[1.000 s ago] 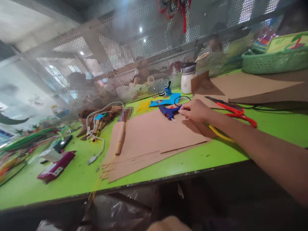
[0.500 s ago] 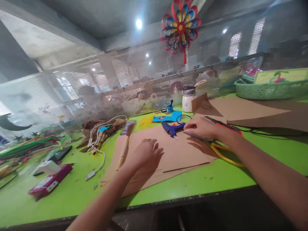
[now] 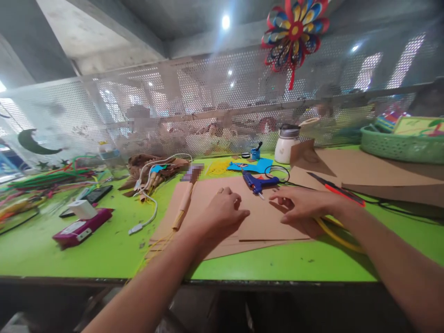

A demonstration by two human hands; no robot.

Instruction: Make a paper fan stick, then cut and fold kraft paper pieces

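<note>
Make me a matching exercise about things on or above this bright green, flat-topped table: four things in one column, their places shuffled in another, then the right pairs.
Things
1. Blue pistol-shaped glue gun
2. Brown flat sheets of paper or card
3. Purple-red box-shaped power strip
4. Red, blue and yellow flower-shaped ornament

Places
A. Hanging above the table
B. Beneath the left hand
C. On the left side of the table, away from both hands
D. Just beyond the fingertips of the right hand

Right pairs: 1-D, 2-B, 3-C, 4-A
</note>
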